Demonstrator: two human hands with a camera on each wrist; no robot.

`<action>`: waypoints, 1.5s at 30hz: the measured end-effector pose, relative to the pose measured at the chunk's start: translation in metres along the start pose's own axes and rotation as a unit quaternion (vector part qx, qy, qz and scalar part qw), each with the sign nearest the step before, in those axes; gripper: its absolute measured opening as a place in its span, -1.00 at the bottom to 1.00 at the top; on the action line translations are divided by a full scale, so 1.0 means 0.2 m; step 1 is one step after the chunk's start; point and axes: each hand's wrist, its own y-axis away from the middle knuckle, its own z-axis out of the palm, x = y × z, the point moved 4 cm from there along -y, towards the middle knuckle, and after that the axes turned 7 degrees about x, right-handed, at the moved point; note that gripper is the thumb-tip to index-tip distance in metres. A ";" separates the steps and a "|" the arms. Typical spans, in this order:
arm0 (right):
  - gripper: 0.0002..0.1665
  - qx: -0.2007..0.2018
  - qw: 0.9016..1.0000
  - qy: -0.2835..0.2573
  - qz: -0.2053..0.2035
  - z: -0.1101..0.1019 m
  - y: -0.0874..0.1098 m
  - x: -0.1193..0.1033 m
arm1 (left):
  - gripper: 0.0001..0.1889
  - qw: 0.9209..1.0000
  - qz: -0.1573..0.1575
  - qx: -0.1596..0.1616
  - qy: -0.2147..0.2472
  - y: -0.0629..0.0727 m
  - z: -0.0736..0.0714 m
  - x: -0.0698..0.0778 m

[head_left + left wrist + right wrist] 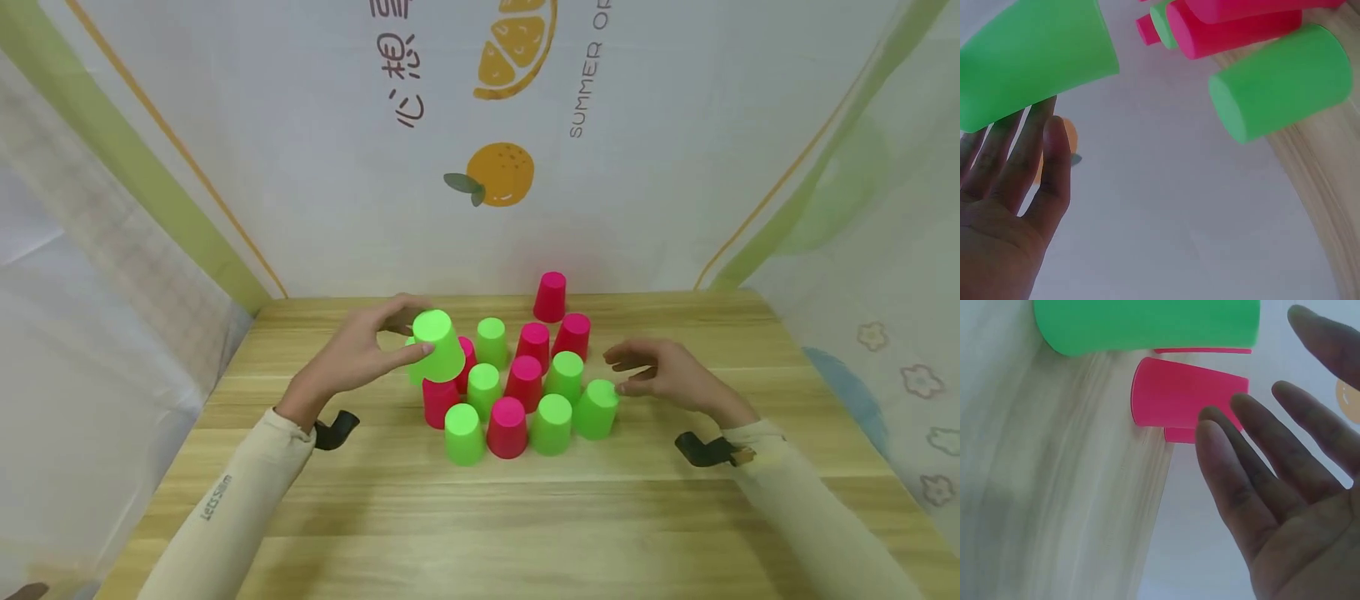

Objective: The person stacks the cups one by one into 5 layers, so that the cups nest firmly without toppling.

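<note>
My left hand (351, 352) holds an upside-down green cup (441, 354) between thumb and fingers, raised above the left side of a group of cups. In the left wrist view this held cup (1041, 62) lies against the fingers. Under it in the head view stands a pink cup (441, 407), and another green cup (414, 371) is mostly hidden behind it. My right hand (667, 375) holds nothing; its fingers (1272, 444) are spread and slightly bent. The nearest thing to it is a green cup (596, 410) at the right end of the front row.
Several more upside-down green and pink cups stand close together, among them a front green cup (465, 437) and a front pink cup (507, 429). One pink cup (551, 297) stands farthest back, near the printed cloth (360, 208). All are on a wooden table (450, 533).
</note>
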 end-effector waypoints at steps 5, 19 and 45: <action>-0.46 -0.011 1.000 -0.008 -0.007 0.03 0.05 0.00 | -0.53 1.000 0.024 -0.008 0.008 -0.10 0.05 0.03; -0.43 0.000 0.999 -0.051 -0.007 0.12 0.10 0.03 | -0.55 0.999 0.017 0.007 0.031 -0.43 0.20 0.07; -0.45 0.036 0.996 -0.083 -0.001 0.17 0.09 0.06 | -0.54 0.992 -0.123 -0.022 -0.033 -0.84 0.49 -0.15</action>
